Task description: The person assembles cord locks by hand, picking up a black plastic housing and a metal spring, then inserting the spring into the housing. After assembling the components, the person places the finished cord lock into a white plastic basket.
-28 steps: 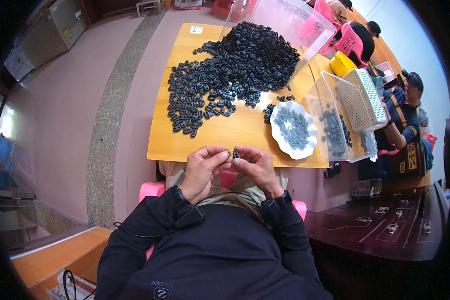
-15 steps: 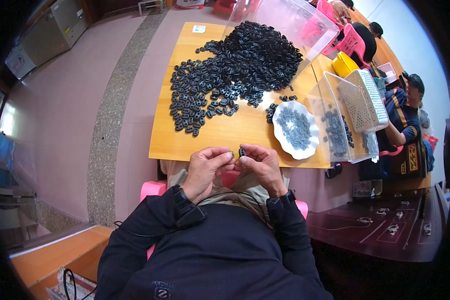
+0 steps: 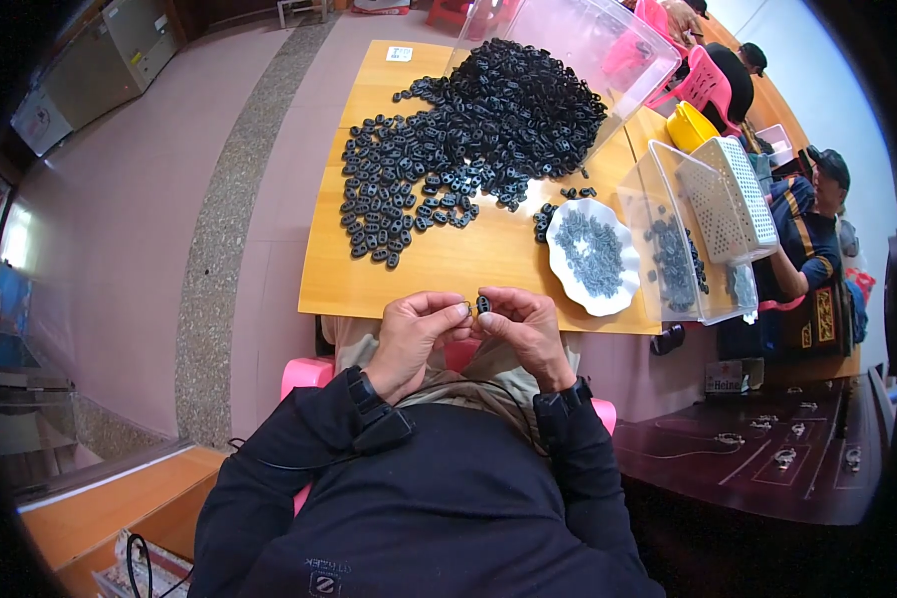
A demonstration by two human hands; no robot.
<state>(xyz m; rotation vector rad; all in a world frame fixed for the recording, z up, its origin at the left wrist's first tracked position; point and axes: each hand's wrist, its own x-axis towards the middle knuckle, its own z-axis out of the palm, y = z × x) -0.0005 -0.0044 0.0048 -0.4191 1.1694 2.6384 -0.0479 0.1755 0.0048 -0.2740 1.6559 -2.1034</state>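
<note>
While the right hand pinches a small black plastic piece, the left hand grips a tiny part just beside it, both near the wooden table's front edge.

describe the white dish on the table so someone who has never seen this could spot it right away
Start at the yellow wooden table with the big heap of black plastic pieces. Go to its near right corner, just left of the clear plastic bin. There lies the white dish, shallow with a wavy scalloped rim and filled with small grey parts: it is the only white, open dish there.
</note>
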